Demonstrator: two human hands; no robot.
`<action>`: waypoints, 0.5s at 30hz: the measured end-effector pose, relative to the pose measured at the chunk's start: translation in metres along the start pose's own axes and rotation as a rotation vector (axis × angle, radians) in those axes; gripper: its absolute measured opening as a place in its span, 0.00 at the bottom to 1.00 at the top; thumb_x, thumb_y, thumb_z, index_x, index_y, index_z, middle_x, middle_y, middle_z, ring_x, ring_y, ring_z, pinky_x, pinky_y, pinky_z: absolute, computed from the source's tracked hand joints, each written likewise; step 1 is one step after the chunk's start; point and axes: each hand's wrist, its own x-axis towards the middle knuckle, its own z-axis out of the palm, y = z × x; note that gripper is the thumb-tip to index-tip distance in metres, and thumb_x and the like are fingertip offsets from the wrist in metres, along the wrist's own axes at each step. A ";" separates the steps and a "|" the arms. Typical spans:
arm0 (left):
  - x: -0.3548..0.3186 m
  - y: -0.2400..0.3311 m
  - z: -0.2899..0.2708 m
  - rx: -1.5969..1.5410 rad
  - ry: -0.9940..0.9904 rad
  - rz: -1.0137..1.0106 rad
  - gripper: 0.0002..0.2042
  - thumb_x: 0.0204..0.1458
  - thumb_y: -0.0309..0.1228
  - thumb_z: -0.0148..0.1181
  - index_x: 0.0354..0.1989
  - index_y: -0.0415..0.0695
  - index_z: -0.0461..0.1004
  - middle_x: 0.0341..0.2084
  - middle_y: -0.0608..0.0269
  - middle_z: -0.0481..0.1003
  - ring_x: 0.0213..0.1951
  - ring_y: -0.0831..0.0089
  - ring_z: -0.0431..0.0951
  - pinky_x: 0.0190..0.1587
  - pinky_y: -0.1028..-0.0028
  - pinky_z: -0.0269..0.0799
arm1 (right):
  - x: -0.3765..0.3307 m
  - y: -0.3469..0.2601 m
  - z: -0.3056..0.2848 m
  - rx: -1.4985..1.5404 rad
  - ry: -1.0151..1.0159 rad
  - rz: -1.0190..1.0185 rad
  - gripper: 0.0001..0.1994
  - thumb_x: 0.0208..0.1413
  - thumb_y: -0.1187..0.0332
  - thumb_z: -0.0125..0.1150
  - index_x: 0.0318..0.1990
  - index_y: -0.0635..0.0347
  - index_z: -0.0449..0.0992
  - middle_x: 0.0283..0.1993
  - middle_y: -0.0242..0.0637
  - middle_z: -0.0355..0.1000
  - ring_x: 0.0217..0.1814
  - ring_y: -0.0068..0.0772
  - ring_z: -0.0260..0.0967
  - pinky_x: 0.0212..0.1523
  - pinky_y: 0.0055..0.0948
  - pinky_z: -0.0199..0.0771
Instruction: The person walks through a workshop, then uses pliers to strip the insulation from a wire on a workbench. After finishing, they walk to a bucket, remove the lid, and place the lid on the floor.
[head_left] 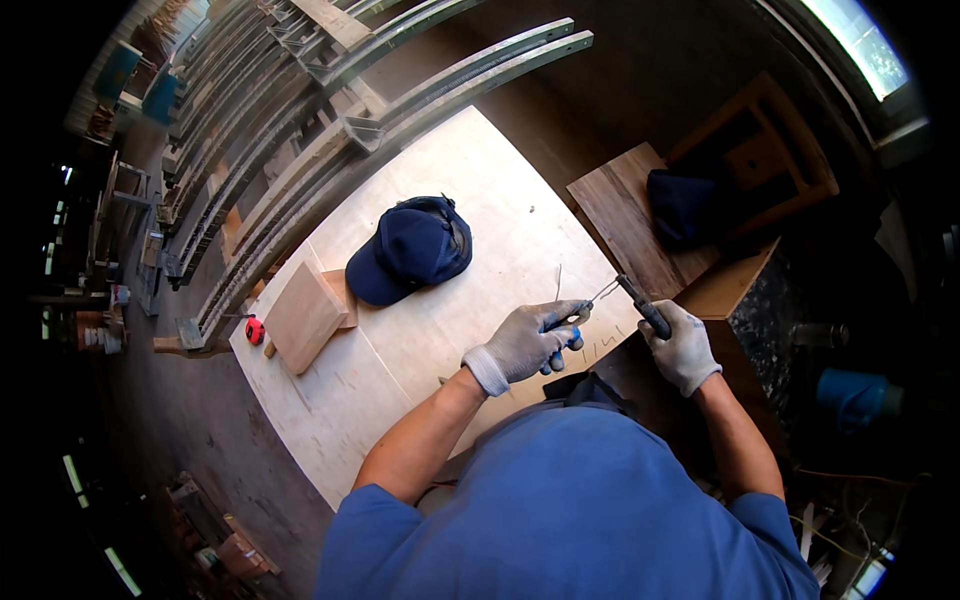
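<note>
A red tape measure lay at the far left edge of the pale plywood sheet, beside a small stack of wooden blocks. A dark blue cap rested near the middle of the sheet, well apart from both hands. Long curved metal-and-wood frames ran along the floor beyond the sheet's left side.

The left hand, in a grey work glove, was closed over a small tool with blue handles at the sheet's right edge. The tool's kind could not be determined. A thin piece of wire extended from the left fingertips toward the right hand; it was too fine to trace fully.

The right hand, also gloved in grey, was closed around the black handle of a slim tool, held just off the sheet's right edge. The tool's tip pointed up and left and met the wire between the two hands.

A dark wooden board lay to the right of the sheet, with a dark blue cloth item just beyond it, next to a wooden stool frame.
</note>
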 end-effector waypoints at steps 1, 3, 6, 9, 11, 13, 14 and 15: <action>0.000 0.000 0.000 0.037 0.006 -0.004 0.23 0.65 0.26 0.56 0.68 0.39 0.70 0.36 0.61 0.81 0.26 0.82 0.77 0.29 0.82 0.77 | -0.001 -0.001 -0.001 -0.005 -0.005 0.000 0.10 0.59 0.69 0.67 0.46 0.61 0.79 0.39 0.53 0.78 0.44 0.56 0.79 0.45 0.43 0.77; -0.001 -0.001 0.000 0.105 0.019 0.002 0.22 0.65 0.26 0.55 0.68 0.40 0.71 0.36 0.62 0.82 0.25 0.82 0.76 0.30 0.81 0.77 | -0.004 -0.002 -0.003 -0.001 -0.024 0.023 0.10 0.59 0.68 0.67 0.45 0.62 0.79 0.38 0.53 0.78 0.43 0.56 0.79 0.45 0.43 0.77; 0.000 -0.003 0.001 0.263 0.059 0.067 0.22 0.64 0.26 0.56 0.67 0.44 0.73 0.36 0.62 0.83 0.25 0.82 0.76 0.32 0.80 0.78 | -0.007 -0.004 -0.005 0.051 -0.092 0.092 0.10 0.60 0.68 0.67 0.45 0.63 0.79 0.38 0.53 0.79 0.43 0.54 0.79 0.45 0.42 0.77; 0.006 -0.018 0.001 0.530 0.158 0.289 0.22 0.63 0.26 0.57 0.67 0.47 0.73 0.37 0.61 0.84 0.27 0.81 0.78 0.35 0.77 0.80 | -0.009 -0.004 -0.006 0.135 -0.180 0.156 0.11 0.60 0.68 0.67 0.46 0.63 0.79 0.38 0.53 0.79 0.43 0.53 0.80 0.45 0.41 0.77; 0.017 -0.045 -0.004 0.670 0.264 0.543 0.22 0.63 0.25 0.58 0.66 0.48 0.73 0.38 0.60 0.85 0.29 0.80 0.80 0.38 0.75 0.81 | -0.009 -0.002 -0.001 0.181 -0.209 0.185 0.11 0.60 0.68 0.67 0.46 0.63 0.79 0.38 0.53 0.79 0.43 0.52 0.80 0.46 0.41 0.77; 0.009 -0.020 0.003 0.544 0.164 0.229 0.23 0.61 0.26 0.60 0.66 0.47 0.73 0.45 0.55 0.83 0.43 0.66 0.83 0.49 0.70 0.80 | -0.008 0.005 -0.003 0.120 -0.144 0.087 0.11 0.60 0.68 0.67 0.47 0.63 0.79 0.39 0.53 0.79 0.44 0.53 0.80 0.46 0.41 0.77; 0.007 -0.011 0.006 0.480 0.113 0.072 0.23 0.61 0.27 0.61 0.66 0.46 0.73 0.49 0.52 0.83 0.50 0.59 0.85 0.54 0.67 0.80 | -0.007 0.008 -0.004 0.090 -0.112 0.038 0.11 0.60 0.68 0.66 0.47 0.63 0.79 0.40 0.53 0.79 0.44 0.53 0.79 0.47 0.41 0.77; 0.007 -0.016 0.006 0.482 0.125 0.142 0.23 0.61 0.27 0.61 0.66 0.46 0.72 0.50 0.52 0.83 0.51 0.59 0.85 0.54 0.67 0.80 | -0.006 0.008 -0.004 0.074 -0.102 0.002 0.11 0.60 0.68 0.66 0.48 0.62 0.79 0.40 0.52 0.79 0.44 0.53 0.79 0.47 0.41 0.77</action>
